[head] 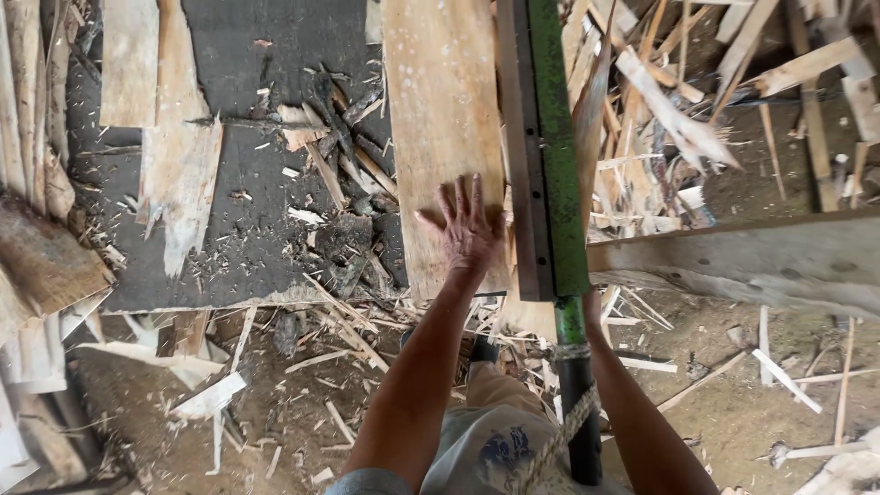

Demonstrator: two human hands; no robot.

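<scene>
- The dark worktop [229,238] fills the view's left, littered with wood scraps [335,156].
- A pale veneer sheet [440,101] runs from centre toward 12 o'clock.
- The green-painted blade [548,156] lies just at its 3 o'clock edge.
- Your left hand [467,229] presses flat, fingers spread, grip released.
- Your right hand is hidden behind the blade; its grip cannot be told.

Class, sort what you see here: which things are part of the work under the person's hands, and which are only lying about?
In use:
left hand, flat on the veneer sheet
green blade bar beside the sheet
its black handle, wound with rope

Lying about:
wood scraps on the dark mat
pile of offcut strips
splinters on the dirt floor
</scene>
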